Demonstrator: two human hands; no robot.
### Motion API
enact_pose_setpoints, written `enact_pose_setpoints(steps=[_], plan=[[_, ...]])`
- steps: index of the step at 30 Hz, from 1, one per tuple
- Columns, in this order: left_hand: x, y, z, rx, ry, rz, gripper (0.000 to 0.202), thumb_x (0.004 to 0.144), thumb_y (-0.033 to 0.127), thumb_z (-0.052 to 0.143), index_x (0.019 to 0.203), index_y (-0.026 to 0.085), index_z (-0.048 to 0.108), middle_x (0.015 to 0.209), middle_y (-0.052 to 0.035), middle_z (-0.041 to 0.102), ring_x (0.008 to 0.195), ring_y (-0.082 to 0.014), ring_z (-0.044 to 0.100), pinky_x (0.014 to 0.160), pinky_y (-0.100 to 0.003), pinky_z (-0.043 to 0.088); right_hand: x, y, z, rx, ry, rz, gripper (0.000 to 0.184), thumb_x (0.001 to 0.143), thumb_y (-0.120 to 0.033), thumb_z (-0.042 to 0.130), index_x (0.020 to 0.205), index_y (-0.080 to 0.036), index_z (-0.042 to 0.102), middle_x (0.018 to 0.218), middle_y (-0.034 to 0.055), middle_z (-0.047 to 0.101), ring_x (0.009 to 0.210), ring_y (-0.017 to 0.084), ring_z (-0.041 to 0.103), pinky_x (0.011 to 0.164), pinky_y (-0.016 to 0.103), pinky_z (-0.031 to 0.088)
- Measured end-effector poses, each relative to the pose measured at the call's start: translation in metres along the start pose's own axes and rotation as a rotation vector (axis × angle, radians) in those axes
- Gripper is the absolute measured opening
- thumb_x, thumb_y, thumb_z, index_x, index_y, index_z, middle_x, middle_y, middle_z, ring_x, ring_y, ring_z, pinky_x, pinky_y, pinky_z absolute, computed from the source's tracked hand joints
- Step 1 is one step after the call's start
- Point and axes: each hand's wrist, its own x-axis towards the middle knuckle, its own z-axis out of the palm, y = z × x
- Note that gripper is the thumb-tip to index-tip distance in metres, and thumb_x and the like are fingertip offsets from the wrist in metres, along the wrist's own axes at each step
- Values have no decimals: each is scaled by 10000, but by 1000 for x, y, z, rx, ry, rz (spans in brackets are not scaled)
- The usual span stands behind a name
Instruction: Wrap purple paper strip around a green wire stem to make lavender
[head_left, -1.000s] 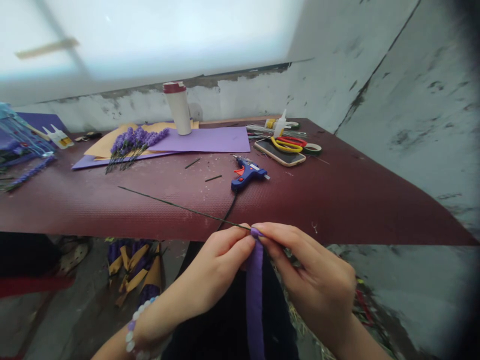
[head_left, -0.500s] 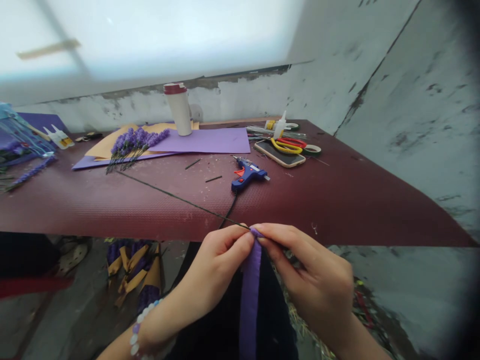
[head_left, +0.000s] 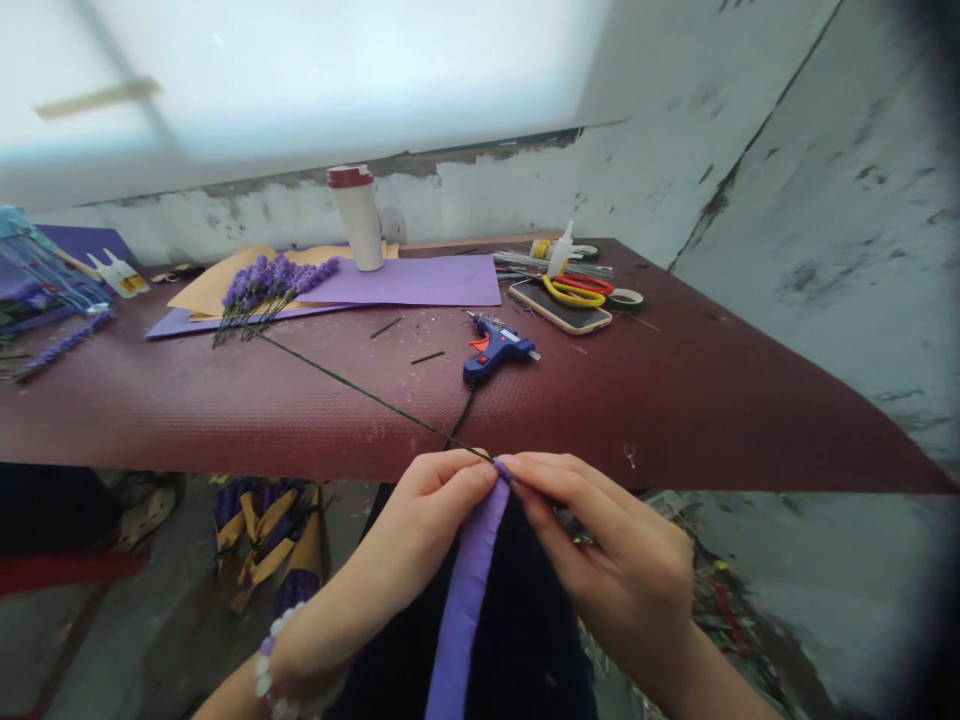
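Observation:
My left hand (head_left: 439, 515) is closed, pinching a thin green floral wire stem (head_left: 360, 390) that runs out to the far left over the table. My right hand (head_left: 611, 535) pinches the near end of that stem, where a purple paper strip (head_left: 469, 600) is wrapped around the tip. Both sets of fingertips almost meet there. From this point the strip hangs down over my dark-clothed lap, its edge finely crinkled. A blue hot glue gun (head_left: 495, 350) lies on the table just beyond my hands, its cord running toward me.
On the dark red table (head_left: 712, 400) lie purple flower stems (head_left: 277, 280), purple paper (head_left: 435, 280), a lidded cup (head_left: 358, 220), a phone (head_left: 561, 306), yellow-and-red-handled scissors (head_left: 574, 292) and a glue bottle (head_left: 561, 250). Wrapped purple bouquets (head_left: 262, 540) are below the table at left.
The purple strip's hanging end has swung left. My hands have shifted slightly left, and the stem's far end has moved a little right.

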Motion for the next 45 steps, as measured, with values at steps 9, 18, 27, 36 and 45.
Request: enact_pose_setpoints(steps=[9, 18, 27, 36, 45], plan=[[-4, -2, -6, 99, -118, 119, 268, 885, 335, 586, 655, 217, 654, 710, -13, 628, 710, -191, 535, 679, -280, 469, -2, 0, 0, -44, 12, -49, 273, 896, -10, 575, 1037, -199, 713, 908, 52, 795, 798, 180, 765, 762, 289, 648], [3, -11, 0, -3, -60, 40, 391, 886, 480, 626, 632, 188, 682, 652, -15, 612, 648, -165, 514, 593, -256, 459, -7, 7, -8, -34, -56, -207, 368, 896, -2, 588, 1217, -152, 691, 1006, 112, 793, 919, 234, 756, 796, 365, 641], [9, -26, 7, -11, -32, 33, 401, 902, 511, 615, 755, 164, 750, 692, -15, 645, 661, -156, 536, 613, -242, 461, -6, 9, -5, -39, -76, -39, 276, 928, -75, 560, 1155, -214, 635, 981, 59, 785, 889, 191, 760, 826, 319, 629], [7, -29, -2, 201, -127, 332, 346, 1029, 391, 461, 996, 220, 760, 966, -39, 752, 907, -203, 664, 906, -293, 491, 11, 0, -16, 227, -275, 208, 234, 916, -194, 627, 1143, -246, 652, 1081, 44, 772, 975, 185, 748, 847, 291, 621], [4, -29, -17, 481, -233, 641, 302, 1043, 299, 442, 875, 180, 663, 806, -54, 639, 727, -166, 567, 684, -259, 445, 16, -7, -26, 397, -224, 360, 157, 834, -153, 734, 926, -280, 723, 878, -26, 781, 792, 136, 744, 697, 193, 603]])
